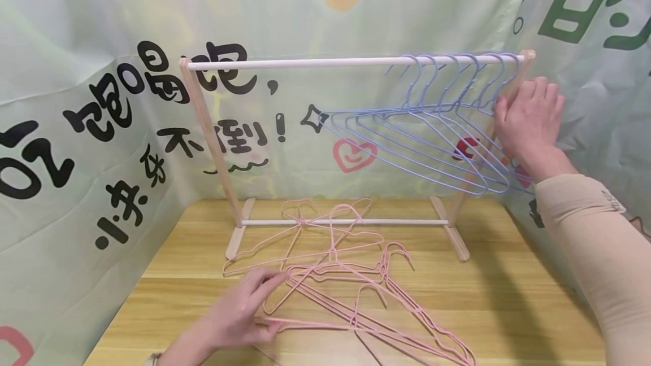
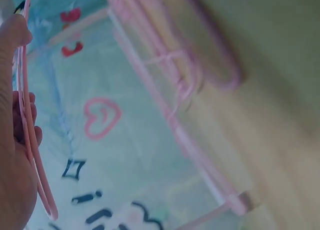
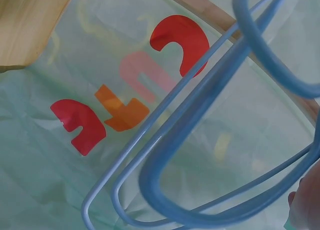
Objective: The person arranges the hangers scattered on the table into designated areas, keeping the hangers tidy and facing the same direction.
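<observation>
Many pink hangers (image 1: 352,322), only blue hangers (image 3: 200,102) in right-wrist view

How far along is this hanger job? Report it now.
Apparently done: blue hangers hang from the rack's top bar. In hand: the left hand grips a pink hanger; the right hand is by the right post. Seemingly left: other pink hangers on the table.
</observation>
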Motion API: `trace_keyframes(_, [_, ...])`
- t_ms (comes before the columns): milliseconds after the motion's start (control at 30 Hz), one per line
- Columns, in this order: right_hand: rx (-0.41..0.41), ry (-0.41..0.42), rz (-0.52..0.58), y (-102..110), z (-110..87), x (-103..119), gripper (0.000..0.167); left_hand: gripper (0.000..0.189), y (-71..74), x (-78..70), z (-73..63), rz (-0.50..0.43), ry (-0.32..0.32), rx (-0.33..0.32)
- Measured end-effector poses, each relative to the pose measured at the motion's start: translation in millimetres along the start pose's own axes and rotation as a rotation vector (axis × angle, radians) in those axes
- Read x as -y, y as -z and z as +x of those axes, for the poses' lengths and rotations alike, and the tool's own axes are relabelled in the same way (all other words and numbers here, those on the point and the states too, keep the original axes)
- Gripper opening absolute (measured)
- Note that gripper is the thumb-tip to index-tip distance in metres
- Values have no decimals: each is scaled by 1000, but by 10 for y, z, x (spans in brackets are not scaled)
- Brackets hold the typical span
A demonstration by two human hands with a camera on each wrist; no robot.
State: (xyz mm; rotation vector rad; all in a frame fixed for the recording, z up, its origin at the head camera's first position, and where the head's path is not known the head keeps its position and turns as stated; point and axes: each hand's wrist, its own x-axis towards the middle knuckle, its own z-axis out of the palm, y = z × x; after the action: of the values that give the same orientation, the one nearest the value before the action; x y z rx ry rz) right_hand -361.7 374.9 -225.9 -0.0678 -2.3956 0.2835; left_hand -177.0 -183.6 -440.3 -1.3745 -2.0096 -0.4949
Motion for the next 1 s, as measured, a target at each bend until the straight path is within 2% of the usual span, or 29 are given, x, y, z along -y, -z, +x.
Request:
trace_keyframes(467, [9, -7, 5, 14, -16, 9, 42, 68, 513, 468, 492, 218, -17, -197])
trace_keyframes(700, [3, -2, 12, 2, -14, 13, 42, 66, 886, 719, 700, 353, 27, -217])
trace_keyframes(900, [-3, 5, 14, -1, -10, 5, 42, 68, 1172, 949, 793, 397, 69, -255])
trace_keyframes(1000, [-3, 6, 13, -4, -10, 2, 42, 69, 1302, 1059, 822, 407, 82, -254])
